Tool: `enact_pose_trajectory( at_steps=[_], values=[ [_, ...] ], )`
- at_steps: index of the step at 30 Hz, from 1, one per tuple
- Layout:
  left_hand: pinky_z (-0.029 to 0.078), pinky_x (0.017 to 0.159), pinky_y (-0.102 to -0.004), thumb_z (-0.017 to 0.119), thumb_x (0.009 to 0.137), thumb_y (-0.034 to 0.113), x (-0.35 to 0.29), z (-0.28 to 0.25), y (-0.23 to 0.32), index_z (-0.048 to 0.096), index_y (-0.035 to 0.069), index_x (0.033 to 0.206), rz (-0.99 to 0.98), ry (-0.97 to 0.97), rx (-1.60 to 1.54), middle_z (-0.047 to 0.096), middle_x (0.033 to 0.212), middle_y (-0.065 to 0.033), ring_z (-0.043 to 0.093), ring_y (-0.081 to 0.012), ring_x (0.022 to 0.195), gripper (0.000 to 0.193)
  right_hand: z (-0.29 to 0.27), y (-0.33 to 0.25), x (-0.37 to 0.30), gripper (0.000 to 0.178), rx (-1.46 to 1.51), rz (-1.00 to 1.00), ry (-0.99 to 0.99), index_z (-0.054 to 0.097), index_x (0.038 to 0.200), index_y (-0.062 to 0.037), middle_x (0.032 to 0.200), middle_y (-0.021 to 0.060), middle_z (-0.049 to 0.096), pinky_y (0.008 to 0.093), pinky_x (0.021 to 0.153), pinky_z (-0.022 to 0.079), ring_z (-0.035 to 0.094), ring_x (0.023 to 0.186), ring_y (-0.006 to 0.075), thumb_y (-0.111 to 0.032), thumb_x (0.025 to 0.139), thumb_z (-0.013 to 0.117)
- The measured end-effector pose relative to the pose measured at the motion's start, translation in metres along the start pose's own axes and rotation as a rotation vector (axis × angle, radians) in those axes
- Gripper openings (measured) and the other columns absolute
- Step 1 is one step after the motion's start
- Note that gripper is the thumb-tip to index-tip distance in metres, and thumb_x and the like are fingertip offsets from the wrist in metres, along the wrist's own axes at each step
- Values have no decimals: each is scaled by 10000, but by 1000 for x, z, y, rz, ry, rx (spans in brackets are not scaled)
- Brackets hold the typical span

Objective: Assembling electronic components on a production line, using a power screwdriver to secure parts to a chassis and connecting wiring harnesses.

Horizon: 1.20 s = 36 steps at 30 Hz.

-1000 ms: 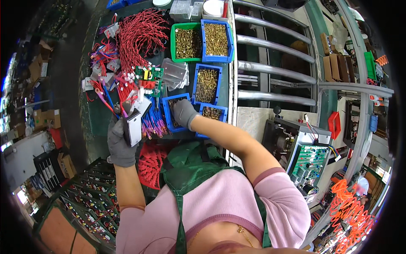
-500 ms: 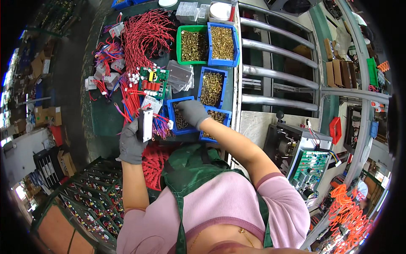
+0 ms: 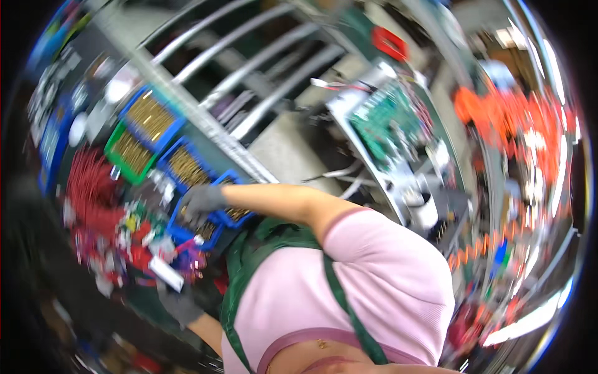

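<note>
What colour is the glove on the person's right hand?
Grey: the right-hand glove shows best in the head view.

Below and right of the green bin (image 3: 120,166), the right hand (image 3: 204,201) blurs where it meets the small parts (image 3: 206,231) in a blue bin (image 3: 182,236); whether it pinches one cannot be told. Farther below the green bin, the left hand (image 3: 178,303) is partly hidden behind a white-faced block (image 3: 166,274). Below the green bin's left side, red wires (image 3: 92,190) smear together; far to its right, an orange hose (image 3: 512,118) is streaked.
</note>
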<state>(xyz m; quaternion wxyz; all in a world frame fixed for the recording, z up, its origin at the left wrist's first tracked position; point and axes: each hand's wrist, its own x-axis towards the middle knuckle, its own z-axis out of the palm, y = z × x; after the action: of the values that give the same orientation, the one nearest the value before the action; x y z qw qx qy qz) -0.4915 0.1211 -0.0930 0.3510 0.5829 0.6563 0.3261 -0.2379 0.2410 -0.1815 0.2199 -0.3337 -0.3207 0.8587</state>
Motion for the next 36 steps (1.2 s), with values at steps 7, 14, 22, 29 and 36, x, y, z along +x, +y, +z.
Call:
enact_pose_trajectory(
  at_steps=[7,14,22,29,36],
  values=[
    [457,838,-282,596,876,79,11,-3,1,504,-72,1211,-65,-160,-72,617,1061,-163,581,-184,965,379,-9,-12,-15,264,-22,-76,149,611,1042,10,946,145,672,309,628,560,672,758,203,-74,797,560],
    [455,846,-276,600,866,57,9,12,3,534,-73,1179,-41,-77,-238,620,1068,-129,581,-169,965,346,-12,-9,-15,360,-92,-121,177,569,1176,-3,947,118,669,300,638,548,654,729,175,-122,839,531],
    [477,917,-389,494,926,187,33,-15,-26,461,-74,1242,-121,-16,-1273,558,1206,-163,558,-265,1071,411,-10,-40,-117,259,-97,-243,366,630,1079,-30,915,58,647,246,631,526,628,759,113,-163,858,604],
    [487,881,-350,560,856,82,76,-14,163,444,-96,1258,308,-59,-827,574,1149,-180,583,-256,1009,455,21,-45,-274,337,38,-463,690,562,1182,9,902,84,639,226,606,489,595,712,96,-159,889,571],
    [429,918,-312,576,830,8,86,97,322,431,-58,1310,576,-433,-642,596,1148,-133,577,-185,1017,506,108,-19,-408,291,-33,-784,1243,536,1055,16,813,119,637,235,515,454,573,593,131,-167,841,611]
  ],
)
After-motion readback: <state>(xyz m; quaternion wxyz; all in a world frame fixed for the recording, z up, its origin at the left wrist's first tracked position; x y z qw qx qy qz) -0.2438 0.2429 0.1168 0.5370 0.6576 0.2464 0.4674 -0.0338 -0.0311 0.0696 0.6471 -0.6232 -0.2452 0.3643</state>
